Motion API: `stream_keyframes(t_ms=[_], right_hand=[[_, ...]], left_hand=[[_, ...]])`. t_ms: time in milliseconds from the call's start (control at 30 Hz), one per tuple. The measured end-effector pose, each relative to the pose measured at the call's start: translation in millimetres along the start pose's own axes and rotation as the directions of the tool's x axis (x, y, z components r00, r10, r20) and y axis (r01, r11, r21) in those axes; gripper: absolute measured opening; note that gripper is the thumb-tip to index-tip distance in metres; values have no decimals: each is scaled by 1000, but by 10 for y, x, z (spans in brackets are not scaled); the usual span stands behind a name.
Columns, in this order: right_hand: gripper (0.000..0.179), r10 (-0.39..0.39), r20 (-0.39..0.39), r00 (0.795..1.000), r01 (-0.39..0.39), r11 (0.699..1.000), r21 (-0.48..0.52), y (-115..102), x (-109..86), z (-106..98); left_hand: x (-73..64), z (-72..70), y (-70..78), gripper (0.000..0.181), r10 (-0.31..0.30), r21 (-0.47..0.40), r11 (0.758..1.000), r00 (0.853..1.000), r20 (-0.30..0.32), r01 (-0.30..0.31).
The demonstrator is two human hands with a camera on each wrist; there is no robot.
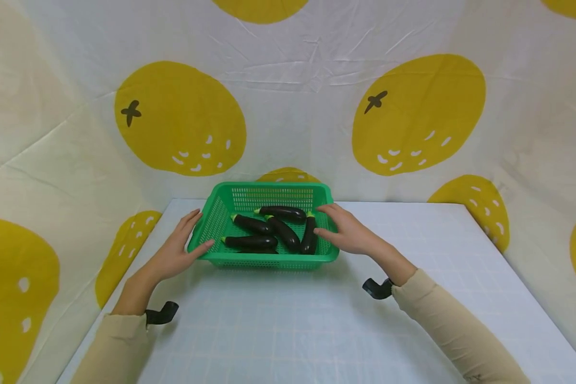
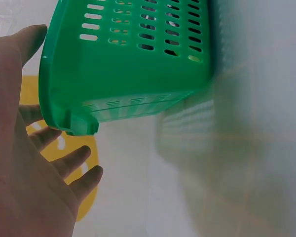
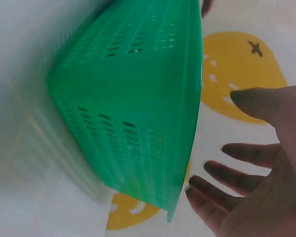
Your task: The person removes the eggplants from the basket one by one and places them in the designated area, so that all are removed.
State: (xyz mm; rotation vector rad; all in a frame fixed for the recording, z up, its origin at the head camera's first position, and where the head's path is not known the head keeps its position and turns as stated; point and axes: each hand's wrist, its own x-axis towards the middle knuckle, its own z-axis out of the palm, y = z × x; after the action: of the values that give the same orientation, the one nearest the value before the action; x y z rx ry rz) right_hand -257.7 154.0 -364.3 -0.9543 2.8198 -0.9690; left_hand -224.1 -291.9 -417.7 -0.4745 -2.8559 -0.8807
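Note:
A green plastic basket [image 1: 269, 258] with slotted walls stands toward the back of the table. Several dark purple eggplants [image 1: 250, 242] with pale green stem ends lie inside it; the one nearest the front wall is partly hidden. At the basket's left end is my left hand [image 1: 175, 249], fingers spread and thumb by the rim; whether it touches the rim I cannot tell. My right hand [image 1: 346, 230] is at the right end, close to an upright-lying eggplant [image 1: 309, 234]. In the right wrist view the fingers [image 3: 237, 177] are extended, apart from the basket wall.
A pale cloth with faint grid lines covers the table [image 1: 278, 330]. Behind it hangs a white curtain [image 1: 297, 106] printed with large yellow fruit shapes. Black wrist mounts [image 1: 162, 313] stick out beside both forearms.

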Motion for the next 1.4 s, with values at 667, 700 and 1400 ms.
stream_keyframes(t_ms=[667, 700, 1400], right_hand=[[67, -28, 92, 995, 31, 999, -35, -205, 343, 347], [68, -21, 97, 995, 25, 999, -46, -205, 366, 369], [63, 104, 119, 987, -86, 984, -155, -205, 717, 768]], left_hand=[[-6, 100, 39, 98, -29, -24, 999, 999, 27, 29], [-7, 100, 41, 99, -34, -25, 999, 999, 33, 35], [-32, 148, 48, 105, -81, -36, 996, 995, 58, 83]])
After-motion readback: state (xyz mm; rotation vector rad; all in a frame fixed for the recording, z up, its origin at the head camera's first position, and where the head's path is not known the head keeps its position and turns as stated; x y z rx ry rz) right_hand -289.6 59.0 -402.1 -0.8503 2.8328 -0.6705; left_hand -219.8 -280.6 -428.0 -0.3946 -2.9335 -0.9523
